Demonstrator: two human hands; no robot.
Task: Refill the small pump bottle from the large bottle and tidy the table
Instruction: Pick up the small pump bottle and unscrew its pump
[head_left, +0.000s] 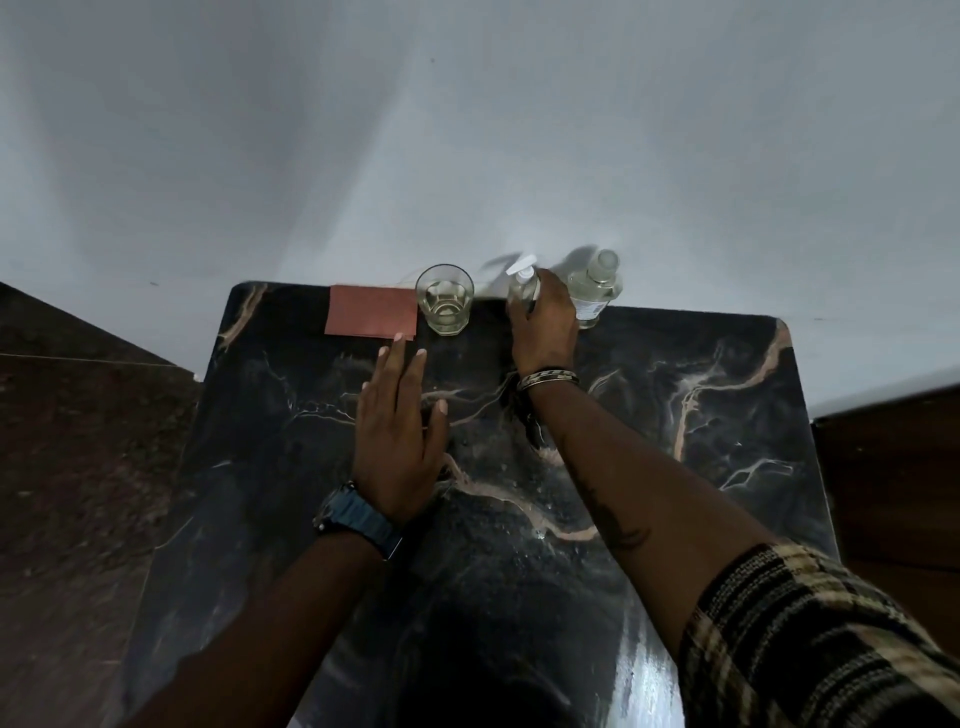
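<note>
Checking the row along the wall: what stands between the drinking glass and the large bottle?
In the head view, the small pump bottle stands between the glass and the large bottle, with the right hand wrapped around it.

This is looking like a room in a home. A shiny black table (701, 415) with light wavy lines, like marble, is standing right against a plain white wall (467, 130). Dark brown stone floor (78, 441) is showing on both sides. A drinking glass (445, 300), a pink cloth (371, 312), a small pump bottle (521, 287) and a large bottle (595, 289) are sitting in a row at the back, like everyday house things.
</note>
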